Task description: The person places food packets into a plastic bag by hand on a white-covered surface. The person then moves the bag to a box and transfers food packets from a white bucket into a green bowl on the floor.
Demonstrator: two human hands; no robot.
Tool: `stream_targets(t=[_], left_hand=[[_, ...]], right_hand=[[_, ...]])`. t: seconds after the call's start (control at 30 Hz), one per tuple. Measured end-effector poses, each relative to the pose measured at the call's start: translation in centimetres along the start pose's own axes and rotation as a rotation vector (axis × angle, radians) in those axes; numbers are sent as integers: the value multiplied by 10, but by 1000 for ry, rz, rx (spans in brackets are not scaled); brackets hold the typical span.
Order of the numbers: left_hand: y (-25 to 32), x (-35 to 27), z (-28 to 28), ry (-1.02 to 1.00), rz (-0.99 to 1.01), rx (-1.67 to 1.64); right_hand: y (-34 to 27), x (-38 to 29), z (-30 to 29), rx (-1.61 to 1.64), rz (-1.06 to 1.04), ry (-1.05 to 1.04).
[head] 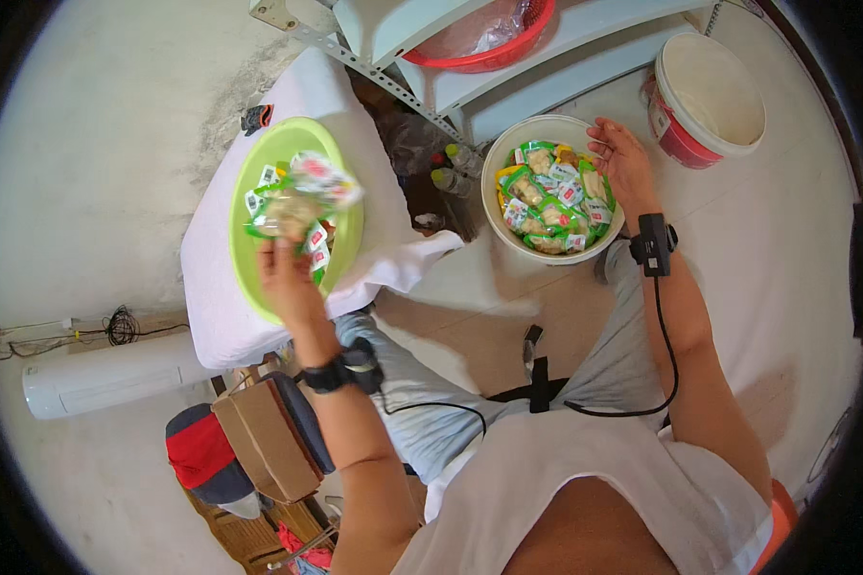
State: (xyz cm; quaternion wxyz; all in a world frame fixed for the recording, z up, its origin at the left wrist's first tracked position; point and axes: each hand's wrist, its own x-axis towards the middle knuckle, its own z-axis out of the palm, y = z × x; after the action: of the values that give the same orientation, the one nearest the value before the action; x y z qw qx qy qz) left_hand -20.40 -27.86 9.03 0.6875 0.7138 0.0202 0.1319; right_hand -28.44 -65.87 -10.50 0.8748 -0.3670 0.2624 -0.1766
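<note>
At the left, my left hand (288,280) pinches a clear-and-green food packet (288,214) over a lime-green plastic basin (241,244). A second packet (323,178), blurred, overlaps it; whether my hand holds that one too is unclear. More packets lie inside the basin, partly hidden by the hand. My right hand (622,162) is at the right rim of a white round bucket (495,226), fingers slightly apart and nothing visible in them. Inside the bucket is a heap of similar sealed packets (554,201) with green and yellow edges and white labels.
The basin stands on a white cloth-covered table (216,302). Ahead is metal shelving (503,93) with a red basket (467,65). Another white bucket (712,93) stands at the right. Bottles (453,180) are near the shelf foot; a cardboard box (266,438) is lower left.
</note>
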Motion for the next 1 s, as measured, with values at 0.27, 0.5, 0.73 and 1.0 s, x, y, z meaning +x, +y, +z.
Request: stream_targets(t=[0.27, 0.5, 0.73, 1.0], left_hand=[[-12, 2, 13, 88, 572, 539], [-171, -37, 132, -854, 157, 570], [-293, -10, 221, -1209, 162, 1013], [-333, -13, 235, -1289, 7, 1385]], right_hand=[[13, 10, -4, 70, -41, -27], [-2, 2, 4, 164, 7, -14], [-13, -4, 6, 226, 42, 49], [-14, -7, 7, 232, 83, 5]])
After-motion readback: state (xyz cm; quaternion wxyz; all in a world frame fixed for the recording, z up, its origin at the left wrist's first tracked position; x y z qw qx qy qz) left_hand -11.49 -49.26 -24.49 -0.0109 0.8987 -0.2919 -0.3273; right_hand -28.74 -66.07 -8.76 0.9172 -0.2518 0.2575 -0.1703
